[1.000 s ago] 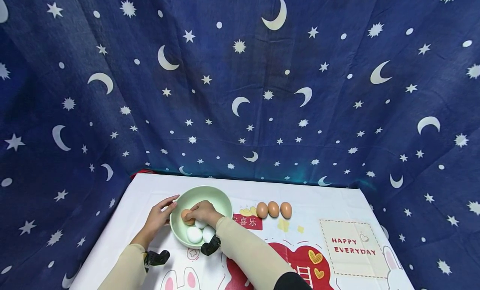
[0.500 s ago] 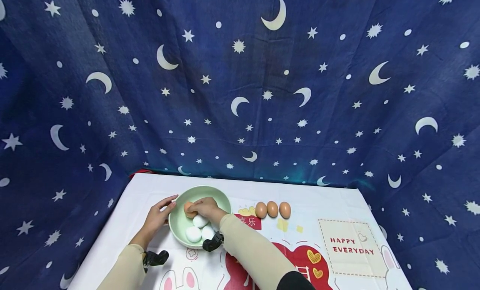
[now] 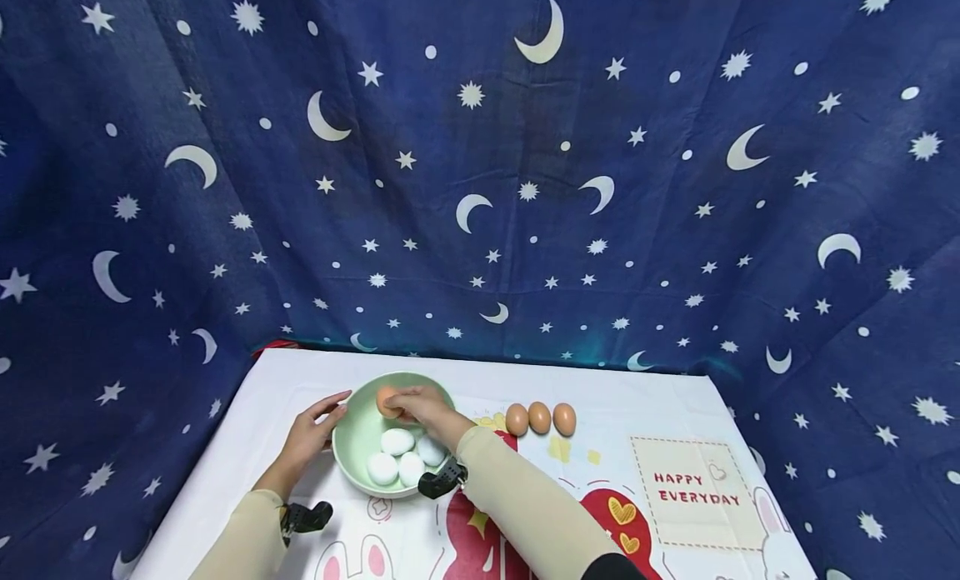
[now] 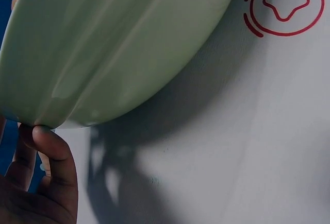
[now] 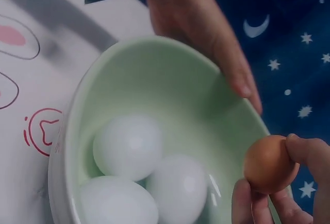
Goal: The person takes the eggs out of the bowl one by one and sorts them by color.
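Note:
A pale green bowl (image 3: 351, 434) stands on the table with several white eggs (image 3: 382, 469) in its near half. My right hand (image 3: 422, 407) pinches a brown egg (image 3: 387, 402) between thumb and fingers, over the far part of the bowl. In the right wrist view that brown egg (image 5: 270, 164) appears in front of the rim, apart from the white eggs (image 5: 129, 147). My left hand (image 3: 306, 437) rests against the bowl's left outer side, its fingers fairly straight. The left wrist view shows the thumb (image 4: 55, 154) touching the outer wall (image 4: 103, 54).
Three brown eggs (image 3: 539, 417) lie in a row on the table, right of the bowl. A printed white cloth (image 3: 600, 405) covers the table. Behind it hangs a dark blue curtain (image 3: 517, 313) with moons and stars. Each wrist carries a black camera (image 3: 306, 517).
My right hand has moved the brown egg towards the far side of the bowl and slightly right, uncovering more of the white eggs. The left hand stays against the bowl.

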Motion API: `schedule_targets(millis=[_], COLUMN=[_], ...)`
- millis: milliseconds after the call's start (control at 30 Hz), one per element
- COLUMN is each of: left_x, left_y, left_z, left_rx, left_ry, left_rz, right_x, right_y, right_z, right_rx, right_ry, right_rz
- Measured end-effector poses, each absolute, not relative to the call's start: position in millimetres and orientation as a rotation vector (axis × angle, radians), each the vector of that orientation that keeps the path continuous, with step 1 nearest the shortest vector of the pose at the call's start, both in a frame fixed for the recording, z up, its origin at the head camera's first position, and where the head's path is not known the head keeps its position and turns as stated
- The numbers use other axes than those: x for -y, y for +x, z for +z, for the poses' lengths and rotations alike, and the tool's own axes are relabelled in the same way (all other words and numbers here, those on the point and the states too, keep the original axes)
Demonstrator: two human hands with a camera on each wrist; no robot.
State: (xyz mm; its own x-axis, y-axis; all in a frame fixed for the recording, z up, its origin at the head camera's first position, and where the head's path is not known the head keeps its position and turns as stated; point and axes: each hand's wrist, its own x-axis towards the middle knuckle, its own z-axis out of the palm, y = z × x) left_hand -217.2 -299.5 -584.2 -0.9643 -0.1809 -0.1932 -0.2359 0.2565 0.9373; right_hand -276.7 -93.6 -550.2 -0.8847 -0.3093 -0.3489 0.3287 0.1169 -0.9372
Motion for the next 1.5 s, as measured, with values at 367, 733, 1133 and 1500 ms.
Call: schedule_targets(millis=[367, 733, 1133, 1500], left_x=[301, 297, 299, 301], left_y=[-216, -214, -216, -209], left_z=[-583, -578, -571, -570], left_rx=[-2.446, -2.51, -2.578, -2.5], left_ry=[-0.405, -0.45, -0.483, -0.472], left_rz=[1.836, 1.761, 1.661, 1.682], right_x=[58, 16, -56, -130], right_y=[-273, -262, -248, -250], right_z=[-538, -526, -520, -517], right_rx=[-1.875, -1.864, -1.932, -1.992], right_ry=[0.044, 0.013, 0.046, 0.226], right_rz=[-1.866, -1.884, -1.863, -1.905])
